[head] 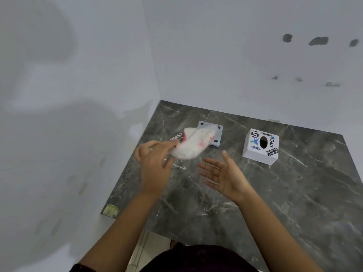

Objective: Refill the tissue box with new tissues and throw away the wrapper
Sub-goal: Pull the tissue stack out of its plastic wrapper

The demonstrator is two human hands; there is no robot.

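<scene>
My left hand (155, 161) grips one end of a white tissue pack (193, 144) in a clear wrapper with pink marks, held just above the table and blurred by motion. My right hand (222, 173) is open, palm up, just right of the pack and apart from it. A white cube tissue box (260, 147) with stickers and a dark oval hole on top stands to the right. A flat grey base plate (218, 133) with dark corner dots lies behind the pack, partly hidden by it.
Everything rests on a dark grey marble table (294, 203) set in a corner of white walls. The left edge of the table runs along the wall; a yellowish sticker (111, 210) marks its near left corner. Light floor shows below the near edge.
</scene>
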